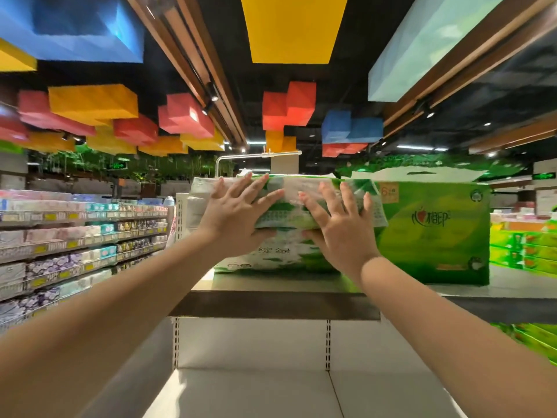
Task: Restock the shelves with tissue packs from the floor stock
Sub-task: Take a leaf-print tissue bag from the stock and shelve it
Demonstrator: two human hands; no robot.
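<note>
Coloured blocks (187,116) in red, yellow and blue hang from a dark ceiling. Green foliage (90,164) trims the far wall. A stocked aisle (75,236) runs along the left.

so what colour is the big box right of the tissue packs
Green box, seen in the head view.

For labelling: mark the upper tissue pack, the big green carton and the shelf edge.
upper tissue pack (289,203): head view, front face between the hands.
big green carton (434,233): head view, front panel.
shelf edge (271,306): head view, dark front strip.
</note>
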